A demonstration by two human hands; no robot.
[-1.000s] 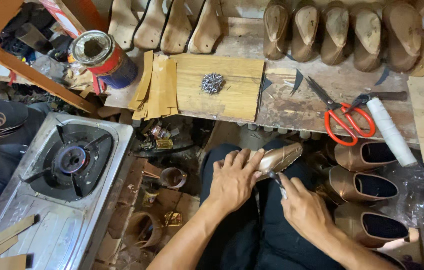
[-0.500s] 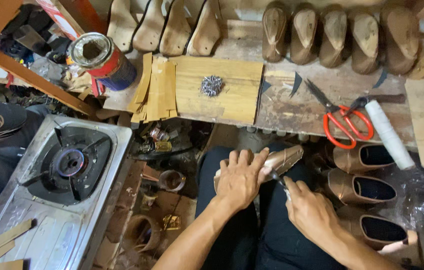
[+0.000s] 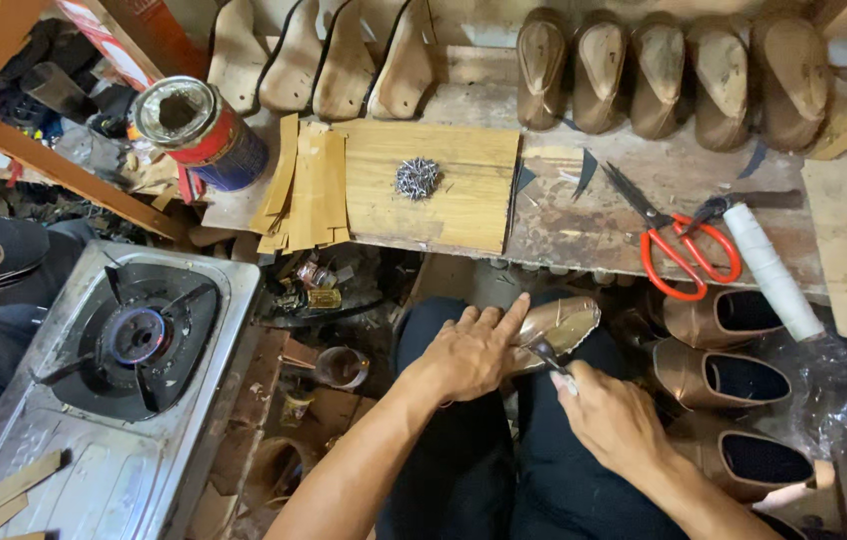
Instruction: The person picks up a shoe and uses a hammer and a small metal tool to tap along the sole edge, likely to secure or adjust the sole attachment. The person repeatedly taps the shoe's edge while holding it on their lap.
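Left hand [image 3: 469, 352] is flat over a bronze shoe upper on its last [image 3: 556, 328], fingers together and stretched along it, pinning it down on my lap. So that hand isn't closed, more of a pressing hold. Right hand [image 3: 616, 418] is curled into a fist around a small metal tool [image 3: 550, 357], and the tip pokes out and touches the shoe's underside right next to my left fingertips. Can't really make out what kind of tool it is, too small and half hidden by my hand.

Workbench [image 3: 594, 215] is right in front of my knees. On it there's a wooden board [image 3: 464, 190] with a little pile of tacks [image 3: 418, 178] in the middle, some cardboard strips [image 3: 306, 185] beside it, and an open glue can [image 3: 197, 130] further left. Red-handled scissors [image 3: 679, 235] lie on the right side, just beside a white roll [image 3: 772, 270]. A row of wooden lasts [image 3: 664, 70] leans along the back edge.

Three finished bronze shoes [image 3: 719, 378] sit stacked to my right, and a gas burner [image 3: 134, 335] is down on the left.
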